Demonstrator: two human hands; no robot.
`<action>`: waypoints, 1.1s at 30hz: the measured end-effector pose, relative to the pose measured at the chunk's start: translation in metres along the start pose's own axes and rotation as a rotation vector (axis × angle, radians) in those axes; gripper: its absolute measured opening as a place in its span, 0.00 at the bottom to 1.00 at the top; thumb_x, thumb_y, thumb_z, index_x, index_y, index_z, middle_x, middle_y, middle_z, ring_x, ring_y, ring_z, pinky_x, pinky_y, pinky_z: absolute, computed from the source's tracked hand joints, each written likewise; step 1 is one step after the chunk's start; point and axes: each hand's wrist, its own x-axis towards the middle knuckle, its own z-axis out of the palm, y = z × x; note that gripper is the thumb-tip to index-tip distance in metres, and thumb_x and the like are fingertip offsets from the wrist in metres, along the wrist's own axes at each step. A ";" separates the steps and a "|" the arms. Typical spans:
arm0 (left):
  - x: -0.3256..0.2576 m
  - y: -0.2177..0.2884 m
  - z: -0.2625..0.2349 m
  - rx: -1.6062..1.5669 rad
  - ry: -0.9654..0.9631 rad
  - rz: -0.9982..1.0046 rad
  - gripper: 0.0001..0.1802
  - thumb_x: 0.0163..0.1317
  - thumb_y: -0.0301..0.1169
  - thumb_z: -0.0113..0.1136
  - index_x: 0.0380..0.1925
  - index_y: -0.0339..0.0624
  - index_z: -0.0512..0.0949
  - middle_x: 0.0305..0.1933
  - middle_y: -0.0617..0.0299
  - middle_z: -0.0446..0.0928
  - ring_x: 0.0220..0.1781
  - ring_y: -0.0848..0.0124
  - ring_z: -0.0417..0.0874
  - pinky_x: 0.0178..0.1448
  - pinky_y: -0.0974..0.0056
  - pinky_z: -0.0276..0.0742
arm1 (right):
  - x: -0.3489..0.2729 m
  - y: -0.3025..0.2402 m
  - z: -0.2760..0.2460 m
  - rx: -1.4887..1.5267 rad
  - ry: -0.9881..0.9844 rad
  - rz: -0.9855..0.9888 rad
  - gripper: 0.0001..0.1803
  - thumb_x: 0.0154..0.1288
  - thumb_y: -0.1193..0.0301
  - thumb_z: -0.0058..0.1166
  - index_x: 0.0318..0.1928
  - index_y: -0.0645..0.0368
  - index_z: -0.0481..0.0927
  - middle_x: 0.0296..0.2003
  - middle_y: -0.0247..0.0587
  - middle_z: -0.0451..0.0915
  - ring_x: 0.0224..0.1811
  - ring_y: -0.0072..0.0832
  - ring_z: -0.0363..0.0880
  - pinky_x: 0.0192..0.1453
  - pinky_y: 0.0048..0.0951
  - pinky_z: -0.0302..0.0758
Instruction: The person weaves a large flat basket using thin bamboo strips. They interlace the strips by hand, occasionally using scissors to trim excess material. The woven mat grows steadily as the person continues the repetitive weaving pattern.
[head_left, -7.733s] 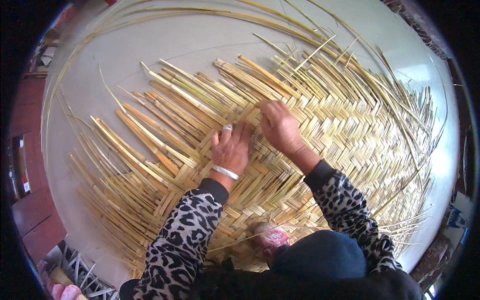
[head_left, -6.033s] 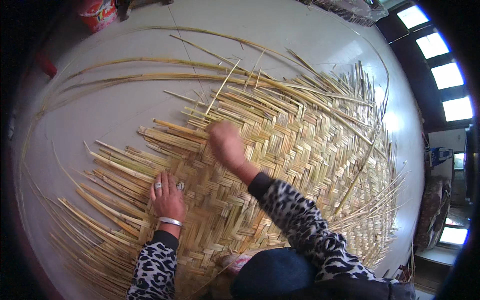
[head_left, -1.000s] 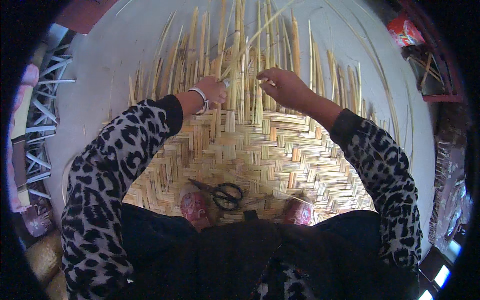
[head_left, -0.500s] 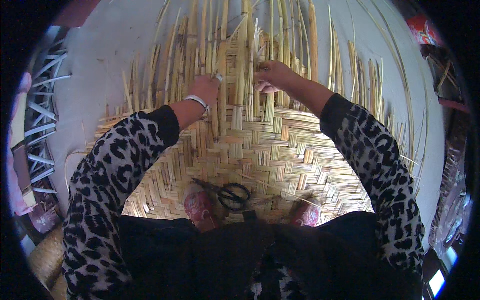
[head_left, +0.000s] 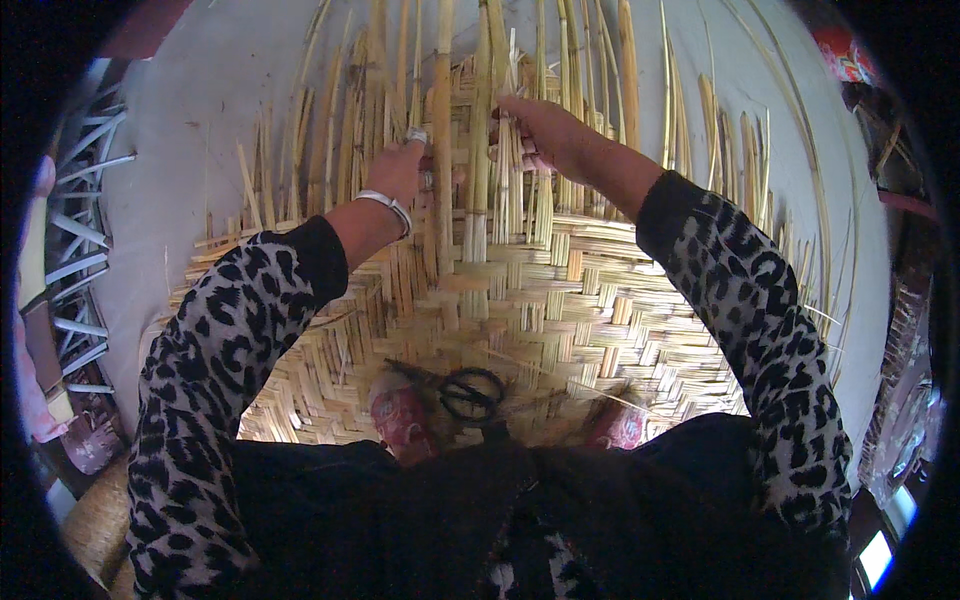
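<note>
A half-woven mat (head_left: 560, 300) of flat, pale yellow bamboo-like strips lies under me, its loose strip ends standing out beyond the far weave. My left hand (head_left: 398, 170), with a ring and a pale bracelet, is closed on an upright bamboo strip (head_left: 443, 120), some fingers passing behind it. Just to its right, my right hand (head_left: 548, 138) pinches the bamboo strips (head_left: 505, 165) near the middle, its lower fingers curled among them. Between the two hands another strip (head_left: 478, 190) runs over the weave. Exact fingertip contact is partly hidden.
Black-handled scissors (head_left: 470, 394) lie on the mat by my red shoes (head_left: 402, 415). Long loose strips (head_left: 800, 130) stretch over the grey floor (head_left: 160, 200) at the right. A rack of pale bars (head_left: 85, 230) stands at the left edge.
My left hand has shifted slightly left. My right hand has moved a little farther away, up along the strips, and the middle strips have spread slightly apart.
</note>
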 end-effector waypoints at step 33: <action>-0.040 0.035 -0.019 0.296 -0.635 -0.223 0.16 0.68 0.37 0.52 0.46 0.34 0.75 0.44 0.52 0.82 0.45 0.62 0.85 0.48 0.56 0.83 | -0.022 -0.025 -0.023 0.224 -0.027 -0.164 0.16 0.71 0.61 0.49 0.50 0.59 0.77 0.43 0.39 0.83 0.44 0.28 0.82 0.53 0.31 0.79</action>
